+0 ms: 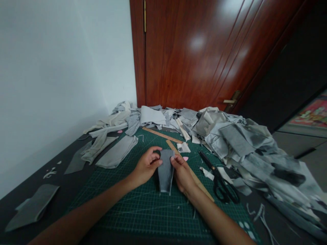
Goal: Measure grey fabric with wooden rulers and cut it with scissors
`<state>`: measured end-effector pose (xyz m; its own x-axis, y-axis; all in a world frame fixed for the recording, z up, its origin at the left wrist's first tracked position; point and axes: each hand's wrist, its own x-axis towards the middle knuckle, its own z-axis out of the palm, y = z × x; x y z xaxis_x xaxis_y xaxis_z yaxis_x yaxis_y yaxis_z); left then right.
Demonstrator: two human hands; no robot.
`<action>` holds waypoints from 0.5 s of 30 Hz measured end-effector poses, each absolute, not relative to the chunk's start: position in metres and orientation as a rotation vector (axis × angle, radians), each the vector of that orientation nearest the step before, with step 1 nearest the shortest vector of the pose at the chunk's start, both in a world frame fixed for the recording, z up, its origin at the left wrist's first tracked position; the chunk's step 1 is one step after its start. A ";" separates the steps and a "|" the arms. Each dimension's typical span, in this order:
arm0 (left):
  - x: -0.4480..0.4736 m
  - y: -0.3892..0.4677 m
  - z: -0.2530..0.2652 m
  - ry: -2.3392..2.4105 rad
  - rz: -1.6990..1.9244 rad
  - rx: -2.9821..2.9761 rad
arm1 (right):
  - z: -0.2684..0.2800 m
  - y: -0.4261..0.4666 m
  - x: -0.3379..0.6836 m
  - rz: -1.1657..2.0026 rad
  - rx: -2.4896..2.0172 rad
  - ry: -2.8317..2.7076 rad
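Note:
A small grey piece of fabric (166, 173), wider at the top and narrower at the bottom, is held up over the green cutting mat (133, 211). My left hand (146, 166) pinches its upper left edge between thumb and fingers. At the upper right corner, my right hand (182, 172) grips it with the thumb in front. Black-handled scissors (217, 180) lie on the mat to the right of my right hand. A wooden ruler (198, 182) runs slantwise under my right wrist.
Heaped fabric scraps (230, 143) line the back and right of the table. A second wooden ruler (163, 135) lies behind my hands. Folded grey fabric (117, 153) rests on the mat's left, another folded piece (34, 206) at the front left. A wooden door (189, 54) stands behind.

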<state>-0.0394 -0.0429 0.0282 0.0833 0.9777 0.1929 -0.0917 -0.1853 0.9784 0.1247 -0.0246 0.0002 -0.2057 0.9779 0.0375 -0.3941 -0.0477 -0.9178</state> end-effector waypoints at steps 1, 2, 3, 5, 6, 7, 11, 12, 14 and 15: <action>-0.040 -0.042 0.028 0.972 1.305 1.278 | 0.000 -0.023 0.126 1.509 -0.791 -1.027; -0.040 -0.041 0.028 0.960 1.285 1.229 | 0.001 -0.023 0.126 1.484 -0.791 -1.028; -0.041 -0.040 0.028 0.943 1.259 1.175 | 0.001 -0.023 0.127 1.465 -0.792 -1.040; -0.042 -0.040 0.029 0.890 1.211 1.050 | 0.003 -0.024 0.127 1.453 -0.784 -1.088; -0.042 -0.041 0.029 0.859 1.186 0.989 | 0.004 -0.026 0.127 1.451 -0.777 -1.124; -0.043 -0.041 0.030 0.834 1.161 0.941 | 0.005 -0.027 0.127 1.443 -0.775 -1.169; -0.049 -0.042 0.034 0.900 1.106 0.961 | 0.007 -0.033 0.125 1.386 -0.786 -1.391; -0.051 -0.041 0.035 0.937 1.129 0.992 | 0.007 -0.034 0.125 1.400 -0.773 -1.432; -0.056 -0.038 0.035 1.002 1.218 1.026 | 0.007 -0.035 0.124 1.472 -0.754 -1.475; -0.059 -0.036 0.035 1.029 1.265 1.030 | 0.006 -0.035 0.123 1.512 -0.764 -1.485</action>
